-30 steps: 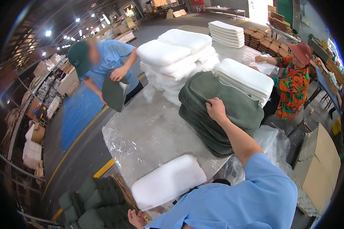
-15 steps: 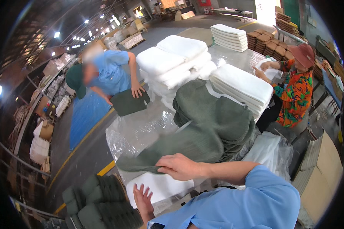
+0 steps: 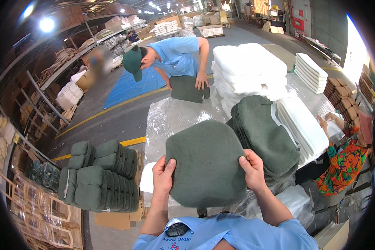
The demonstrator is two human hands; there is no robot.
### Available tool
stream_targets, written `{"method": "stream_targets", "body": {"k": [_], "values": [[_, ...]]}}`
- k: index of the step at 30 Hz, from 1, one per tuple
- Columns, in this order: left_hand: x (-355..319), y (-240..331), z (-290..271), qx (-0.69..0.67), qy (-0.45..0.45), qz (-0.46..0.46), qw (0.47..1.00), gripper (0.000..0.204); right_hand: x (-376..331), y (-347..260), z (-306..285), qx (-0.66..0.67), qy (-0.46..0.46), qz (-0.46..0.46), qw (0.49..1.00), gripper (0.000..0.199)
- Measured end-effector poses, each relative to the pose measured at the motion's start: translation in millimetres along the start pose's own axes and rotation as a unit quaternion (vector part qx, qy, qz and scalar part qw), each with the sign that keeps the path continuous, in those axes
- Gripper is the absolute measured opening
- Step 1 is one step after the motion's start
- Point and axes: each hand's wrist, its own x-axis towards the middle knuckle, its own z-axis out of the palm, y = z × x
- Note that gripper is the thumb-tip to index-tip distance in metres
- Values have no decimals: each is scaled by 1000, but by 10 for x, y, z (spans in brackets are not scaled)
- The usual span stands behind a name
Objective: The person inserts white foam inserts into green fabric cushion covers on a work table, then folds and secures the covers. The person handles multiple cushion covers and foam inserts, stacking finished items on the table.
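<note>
Between my two hands hangs a dark green fabric cushion cover, held up flat above the near end of the table. My left hand is closed on its left edge, thumb on the front face. On the opposite edge my right hand pinches it the same way. Behind it to the right lies a pile of green cushion covers, with a white strip showing on top. A white foam pad pokes out at the table's left edge, mostly hidden by my left hand and the held cover.
White pads stand stacked in a tall pile and a lower stack on the plastic-covered table. Across it, a co-worker handles a green piece; another sits at right. Green cushions are stacked at left by the floor.
The cover has come off the pile and is now up in front of me. My left hand has risen and taken its left edge. The view has swung left.
</note>
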Motion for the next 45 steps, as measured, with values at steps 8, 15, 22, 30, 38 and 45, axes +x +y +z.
{"method": "stream_targets", "body": {"k": [8, 15, 22, 30, 38, 45], "values": [[20, 118, 568, 309, 0, 179, 934, 15, -343, -22, -438, 21, 65, 17, 997, 26], [-362, -296, 525, 76, -135, -147, 977, 27, -606, 77, -580, -9, 85, 78, 993, 14], [-759, -825, 475, -322, -102, -392, 856, 48, -698, -70, -506, -81, 17, 71, 994, 24], [-778, -999, 281, -328, -47, -308, 892, 48, -722, -144, -530, -54, -18, 71, 996, 17], [-796, -866, 193, -391, -200, -331, 835, 50, -720, -109, -664, -63, 6, 98, 993, 16], [-659, -749, 273, -423, -192, -317, 827, 53, -721, -39, -645, -89, 32, 106, 990, 14]]}}
